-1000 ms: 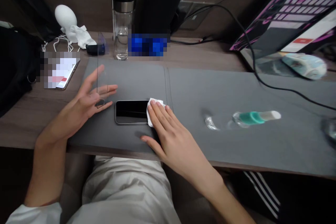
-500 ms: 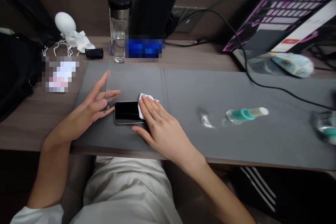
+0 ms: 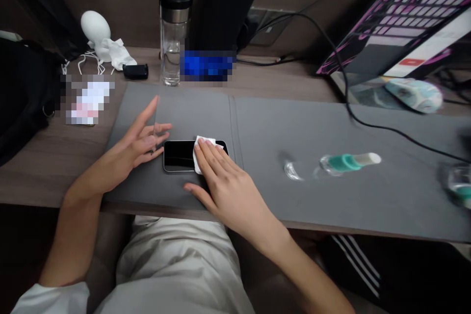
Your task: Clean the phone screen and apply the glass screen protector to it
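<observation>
The phone [image 3: 178,157] lies face up on the grey mat [image 3: 312,206]. At its right part, the right hand [image 3: 235,191] presses a white tissue [image 3: 196,158], leaving the left part uncovered; left of the phone, the left hand [image 3: 134,152] grips what looks like a clear sheet [image 3: 155,120], off the phone.

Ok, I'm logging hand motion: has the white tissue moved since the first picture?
Yes. Under the right hand, the white tissue has moved left, away from the seam in the gray mat and nearer the phone's left end.

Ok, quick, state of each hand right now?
Left hand: holding a thin clear sheet, fingers spread.
Right hand: open, fairly flat over a white wipe on the phone.
</observation>
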Tool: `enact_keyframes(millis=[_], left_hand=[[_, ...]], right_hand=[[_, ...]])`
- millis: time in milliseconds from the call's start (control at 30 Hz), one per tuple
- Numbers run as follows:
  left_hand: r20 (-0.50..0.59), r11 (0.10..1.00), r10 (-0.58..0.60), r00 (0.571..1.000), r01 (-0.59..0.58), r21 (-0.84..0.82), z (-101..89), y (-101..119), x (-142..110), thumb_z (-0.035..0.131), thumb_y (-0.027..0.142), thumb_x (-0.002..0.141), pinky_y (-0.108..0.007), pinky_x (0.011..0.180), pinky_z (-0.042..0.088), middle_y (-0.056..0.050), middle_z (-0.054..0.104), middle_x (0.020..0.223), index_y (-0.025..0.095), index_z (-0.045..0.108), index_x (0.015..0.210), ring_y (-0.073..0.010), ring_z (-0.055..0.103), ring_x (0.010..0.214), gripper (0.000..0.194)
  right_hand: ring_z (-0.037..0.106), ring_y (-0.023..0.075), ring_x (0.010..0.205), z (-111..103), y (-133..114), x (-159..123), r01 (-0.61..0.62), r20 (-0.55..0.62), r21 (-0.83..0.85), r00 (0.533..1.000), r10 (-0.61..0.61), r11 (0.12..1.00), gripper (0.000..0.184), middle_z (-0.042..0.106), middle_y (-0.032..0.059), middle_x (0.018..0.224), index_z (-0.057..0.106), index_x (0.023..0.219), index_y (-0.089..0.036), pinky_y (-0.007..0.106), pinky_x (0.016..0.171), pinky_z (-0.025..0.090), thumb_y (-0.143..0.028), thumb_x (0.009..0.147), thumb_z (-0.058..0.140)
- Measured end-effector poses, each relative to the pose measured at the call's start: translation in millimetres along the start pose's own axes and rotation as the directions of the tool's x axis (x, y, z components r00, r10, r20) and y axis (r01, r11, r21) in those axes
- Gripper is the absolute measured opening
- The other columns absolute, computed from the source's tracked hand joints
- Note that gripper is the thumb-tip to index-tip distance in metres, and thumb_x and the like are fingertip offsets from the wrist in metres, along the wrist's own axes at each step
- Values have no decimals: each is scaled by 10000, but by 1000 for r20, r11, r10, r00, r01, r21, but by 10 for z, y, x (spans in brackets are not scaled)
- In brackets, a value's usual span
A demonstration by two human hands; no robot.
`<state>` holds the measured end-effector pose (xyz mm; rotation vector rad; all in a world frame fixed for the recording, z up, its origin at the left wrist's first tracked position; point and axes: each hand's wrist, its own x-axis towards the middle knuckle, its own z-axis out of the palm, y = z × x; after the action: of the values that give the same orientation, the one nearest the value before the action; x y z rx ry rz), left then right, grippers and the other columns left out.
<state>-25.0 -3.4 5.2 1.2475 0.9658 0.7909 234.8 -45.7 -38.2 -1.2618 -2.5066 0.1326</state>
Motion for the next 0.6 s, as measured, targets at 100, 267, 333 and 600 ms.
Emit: enact_keyframes(millis=[100, 267, 333, 600], left_hand=[[-9, 1000, -2, 1000, 2, 0, -2, 9, -2, 601, 572, 1026, -679, 1287, 283, 0, 517, 1673, 570, 206, 1684, -369, 384, 1601, 767], [-5, 1000, -1, 1000, 2, 9, 4, 20, -10, 588, 550, 1040, -666, 1286, 298, -18, 527, 1663, 558, 185, 1692, -360, 411, 1589, 767], [-10, 1000, 0, 1000, 0, 14, 10, 15, -10, 568, 559, 1048, -669, 1285, 300, -21, 528, 1661, 553, 186, 1695, -367, 409, 1590, 751], [-17, 1000, 5, 1000, -5, 9, -4, -33, 2, 595, 585, 1031, -691, 1264, 309, 3, 512, 1673, 598, 236, 1666, -390, 393, 1594, 729]], right_hand=[[358, 373, 1606, 30, 27, 127, -7, 0, 3, 1000, 7, 1000, 782, 369, 285, 1696, 417, 1608, 50, 561, 1316, 373, -554, 1110, 447], [332, 366, 1617, 18, -31, 50, 0, -6, 12, 1000, 0, 1000, 791, 350, 275, 1708, 368, 1640, 31, 565, 1315, 376, -549, 1108, 458], [310, 357, 1627, -1, -82, -51, 10, -3, 19, 1000, -10, 1000, 809, 343, 265, 1714, 324, 1669, -3, 579, 1307, 387, -556, 1100, 480], [345, 352, 1613, -19, -119, -56, 30, -1, 35, 1000, -30, 999, 789, 381, 256, 1699, 323, 1678, -27, 574, 1298, 404, -537, 1100, 495]])
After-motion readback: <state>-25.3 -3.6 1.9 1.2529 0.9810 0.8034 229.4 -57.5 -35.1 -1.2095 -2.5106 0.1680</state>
